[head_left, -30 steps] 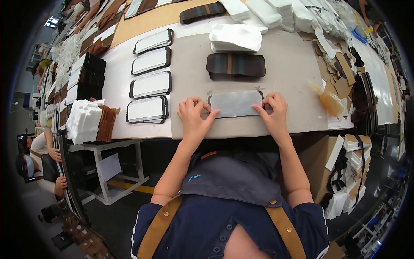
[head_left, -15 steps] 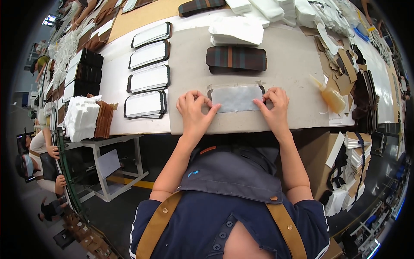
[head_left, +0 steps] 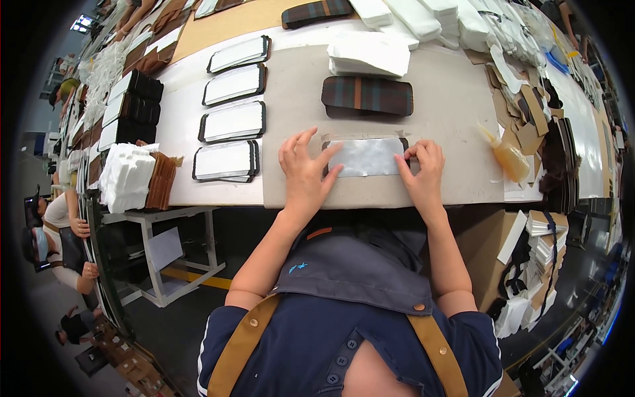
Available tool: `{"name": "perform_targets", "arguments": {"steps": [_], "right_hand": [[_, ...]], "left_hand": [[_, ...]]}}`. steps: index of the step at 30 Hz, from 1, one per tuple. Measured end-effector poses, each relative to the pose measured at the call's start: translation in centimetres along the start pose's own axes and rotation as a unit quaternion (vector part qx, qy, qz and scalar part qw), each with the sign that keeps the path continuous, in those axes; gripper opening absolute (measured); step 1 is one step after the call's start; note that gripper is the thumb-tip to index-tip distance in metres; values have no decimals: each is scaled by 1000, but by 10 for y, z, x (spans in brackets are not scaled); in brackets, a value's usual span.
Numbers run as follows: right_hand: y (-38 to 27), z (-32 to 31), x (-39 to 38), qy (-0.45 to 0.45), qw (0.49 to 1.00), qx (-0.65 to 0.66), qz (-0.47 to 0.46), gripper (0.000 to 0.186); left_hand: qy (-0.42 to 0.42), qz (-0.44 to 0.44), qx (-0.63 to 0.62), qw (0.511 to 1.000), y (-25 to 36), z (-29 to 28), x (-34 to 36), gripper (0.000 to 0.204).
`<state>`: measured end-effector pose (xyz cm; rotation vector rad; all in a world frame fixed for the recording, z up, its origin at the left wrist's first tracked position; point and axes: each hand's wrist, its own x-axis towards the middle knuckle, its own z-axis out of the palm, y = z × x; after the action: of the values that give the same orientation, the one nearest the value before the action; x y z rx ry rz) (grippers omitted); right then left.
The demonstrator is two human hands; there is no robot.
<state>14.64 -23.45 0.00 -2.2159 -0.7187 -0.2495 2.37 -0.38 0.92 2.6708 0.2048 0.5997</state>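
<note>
A grey, slightly shiny rectangular sheet (head_left: 368, 157) lies flat in front of me on the worktable. Dark rounded ends of a piece under it show at its corners. My left hand (head_left: 306, 169) is at its left end, fingers apart, thumb and index finger reaching over that edge. At the right end my right hand (head_left: 424, 171) has thumb and bent fingers pinched at the sheet's edge. Just beyond lies a plaid dark-brown fabric panel (head_left: 368, 96) with an orange stripe, and behind that a stack of white pads (head_left: 368, 54).
Several white-faced, dark-edged panels (head_left: 228, 160) sit in a column at left, beside black stacks (head_left: 140, 99), white pads (head_left: 127, 177) and brown pieces (head_left: 161, 182). A squeeze bottle of amber liquid (head_left: 510, 161) lies at right, near cardboard scraps (head_left: 526, 114).
My left hand has spread its fingers and shifted onto the sheet's left end, out of its earlier pinch. My right hand stays at the right end. The view has shifted slightly.
</note>
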Motion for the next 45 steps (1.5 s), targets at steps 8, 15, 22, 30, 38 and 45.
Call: {"name": "perform_targets", "arguments": {"steps": [8, 15, 22, 30, 38, 45], "right_hand": [[-3, 2, 1, 7, 1000, -18, 6, 18], [-11, 2, 3, 31, 999, -35, -4, 21], [-5, -1, 2, -35, 997, -63, -20, 29], [-1, -6, 7, -39, 999, -22, 0, 29], [11, -9, 7, -67, 997, 11, 19, 36], [-16, -24, -10, -47, 991, -93, -80, 64]], "left_hand": [[-8, 4, 14, 1000, 0, 2, -1, 31], [-10, -3, 40, 999, 5, 0, -3, 31], [-4, -2, 56, 998, 6, 1, -8, 31], [-14, -19, 53, 998, 5, 2, -11, 32], [-28, -24, 11, 999, -16, -7, -16, 39], [-160, 132, -25, 978, 5, -13, -15, 79]]}}
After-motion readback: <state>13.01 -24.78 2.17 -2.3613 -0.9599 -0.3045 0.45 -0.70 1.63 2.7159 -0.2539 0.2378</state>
